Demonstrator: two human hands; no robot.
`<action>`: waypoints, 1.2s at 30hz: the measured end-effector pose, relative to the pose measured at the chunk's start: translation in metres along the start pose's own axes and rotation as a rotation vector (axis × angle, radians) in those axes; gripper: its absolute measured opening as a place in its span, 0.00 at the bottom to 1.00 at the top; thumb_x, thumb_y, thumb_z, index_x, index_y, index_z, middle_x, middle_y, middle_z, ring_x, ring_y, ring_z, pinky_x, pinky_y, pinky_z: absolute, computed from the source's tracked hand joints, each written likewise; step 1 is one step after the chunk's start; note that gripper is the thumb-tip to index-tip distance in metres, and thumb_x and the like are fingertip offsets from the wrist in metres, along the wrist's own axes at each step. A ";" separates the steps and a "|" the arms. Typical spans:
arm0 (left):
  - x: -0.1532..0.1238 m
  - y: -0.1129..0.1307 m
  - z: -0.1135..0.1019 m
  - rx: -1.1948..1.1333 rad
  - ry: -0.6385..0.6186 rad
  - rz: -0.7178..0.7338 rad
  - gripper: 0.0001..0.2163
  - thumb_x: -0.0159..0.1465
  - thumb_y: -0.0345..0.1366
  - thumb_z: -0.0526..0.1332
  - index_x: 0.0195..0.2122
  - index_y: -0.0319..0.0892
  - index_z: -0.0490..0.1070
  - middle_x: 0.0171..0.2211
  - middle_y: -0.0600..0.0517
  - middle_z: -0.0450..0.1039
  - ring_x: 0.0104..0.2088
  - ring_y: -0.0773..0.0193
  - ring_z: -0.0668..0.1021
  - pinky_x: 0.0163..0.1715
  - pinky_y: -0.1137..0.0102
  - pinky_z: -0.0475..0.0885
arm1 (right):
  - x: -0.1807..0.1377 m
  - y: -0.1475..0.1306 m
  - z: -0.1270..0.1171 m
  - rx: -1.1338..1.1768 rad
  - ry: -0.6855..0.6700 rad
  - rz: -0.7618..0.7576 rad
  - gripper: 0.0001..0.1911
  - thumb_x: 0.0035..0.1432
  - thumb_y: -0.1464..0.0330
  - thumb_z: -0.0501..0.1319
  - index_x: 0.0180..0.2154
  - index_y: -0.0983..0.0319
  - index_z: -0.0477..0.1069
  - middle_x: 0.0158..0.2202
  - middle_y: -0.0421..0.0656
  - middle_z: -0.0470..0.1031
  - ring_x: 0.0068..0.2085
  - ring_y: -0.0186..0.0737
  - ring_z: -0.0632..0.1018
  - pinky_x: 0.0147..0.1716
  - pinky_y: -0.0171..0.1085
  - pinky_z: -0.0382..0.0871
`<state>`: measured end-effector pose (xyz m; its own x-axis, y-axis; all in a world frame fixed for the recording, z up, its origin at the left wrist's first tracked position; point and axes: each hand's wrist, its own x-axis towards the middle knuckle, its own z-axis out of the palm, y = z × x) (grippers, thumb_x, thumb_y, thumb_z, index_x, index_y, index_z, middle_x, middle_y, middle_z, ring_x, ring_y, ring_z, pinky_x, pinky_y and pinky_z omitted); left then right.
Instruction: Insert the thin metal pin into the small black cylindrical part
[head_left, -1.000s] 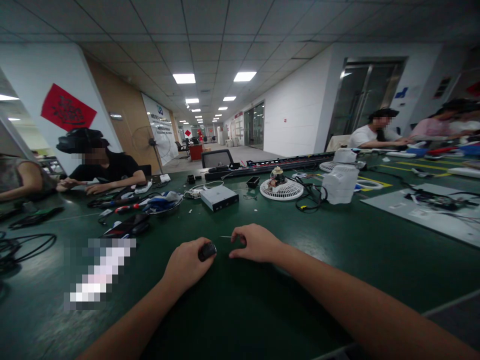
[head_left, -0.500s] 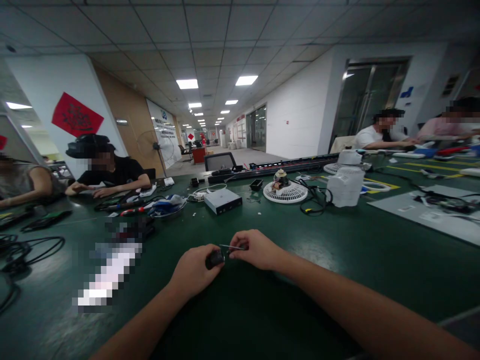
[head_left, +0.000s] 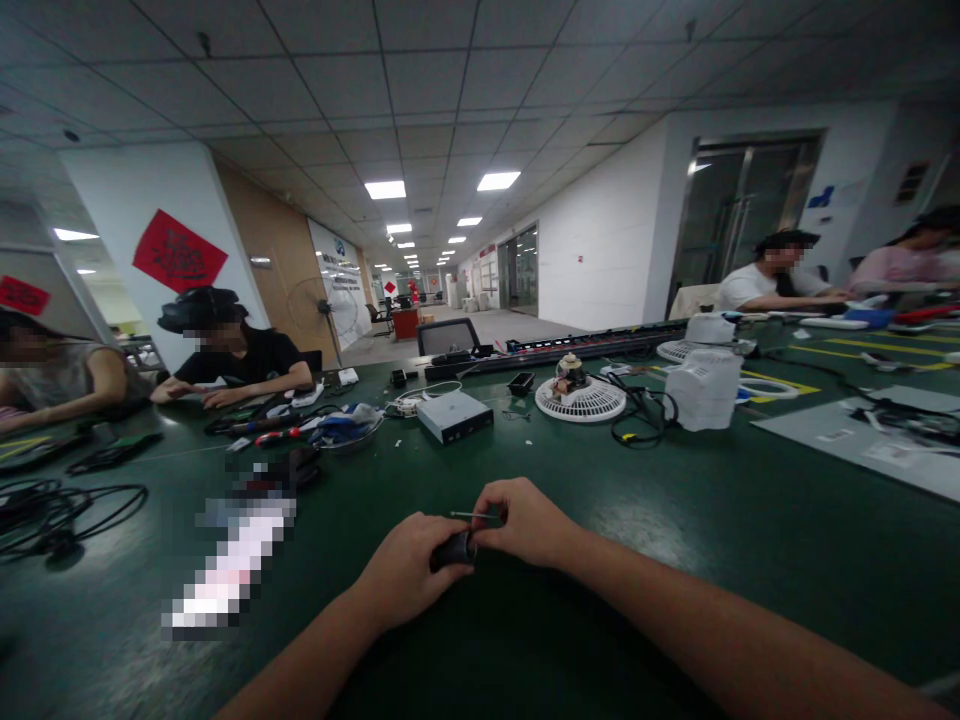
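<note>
My left hand (head_left: 405, 568) is closed around a short dark cylinder (head_left: 451, 551), whose open end faces right. At that end, the fingertips of my right hand (head_left: 529, 522) meet or nearly meet the rim. My right fingers are pinched around a thin metal rod (head_left: 466, 515), which sticks out to the left above the cylinder. Its other end is hidden in my palm, so I cannot tell what kind of tool it is. Whether the fingertips also grip a small part at the rim is too small to make out.
Beyond my hands lie a disc drive (head_left: 455, 416), a small black tray (head_left: 520, 383), a white fan grille (head_left: 592, 405) with a motor, and a white plastic housing (head_left: 703, 390). Black cables (head_left: 82, 515) lie left. Co-workers sit across the green table (head_left: 645, 590).
My right fingertips have come closer to the cylinder's open end, closing the small gap. The cylinder has turned slightly, showing more of its rim. The whole view has shifted a little.
</note>
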<state>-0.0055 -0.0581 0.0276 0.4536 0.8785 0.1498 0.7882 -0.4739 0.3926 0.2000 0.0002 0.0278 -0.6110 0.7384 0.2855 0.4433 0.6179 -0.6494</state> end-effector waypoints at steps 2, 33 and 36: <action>0.000 0.000 0.001 0.020 -0.008 0.006 0.18 0.60 0.39 0.64 0.52 0.50 0.71 0.47 0.52 0.76 0.44 0.58 0.74 0.45 0.65 0.65 | -0.001 -0.002 0.000 0.001 -0.022 0.008 0.09 0.47 0.66 0.69 0.33 0.62 0.77 0.30 0.39 0.76 0.29 0.33 0.72 0.26 0.30 0.61; 0.002 -0.002 -0.003 0.118 0.045 -0.148 0.12 0.61 0.41 0.60 0.45 0.47 0.72 0.40 0.51 0.77 0.40 0.58 0.77 0.39 0.66 0.68 | -0.001 -0.002 -0.015 -0.459 -0.126 -0.119 0.11 0.61 0.64 0.57 0.42 0.57 0.76 0.37 0.42 0.78 0.38 0.41 0.76 0.36 0.37 0.63; 0.002 -0.002 -0.002 0.127 0.057 -0.144 0.12 0.61 0.41 0.60 0.46 0.48 0.72 0.41 0.51 0.77 0.41 0.58 0.77 0.40 0.66 0.68 | -0.002 -0.003 -0.015 -0.496 -0.121 -0.127 0.12 0.60 0.64 0.57 0.41 0.57 0.77 0.37 0.42 0.79 0.38 0.42 0.76 0.36 0.37 0.63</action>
<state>-0.0068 -0.0553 0.0291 0.3109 0.9380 0.1530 0.8908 -0.3437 0.2971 0.2092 0.0005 0.0397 -0.7383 0.6312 0.2378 0.6004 0.7756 -0.1947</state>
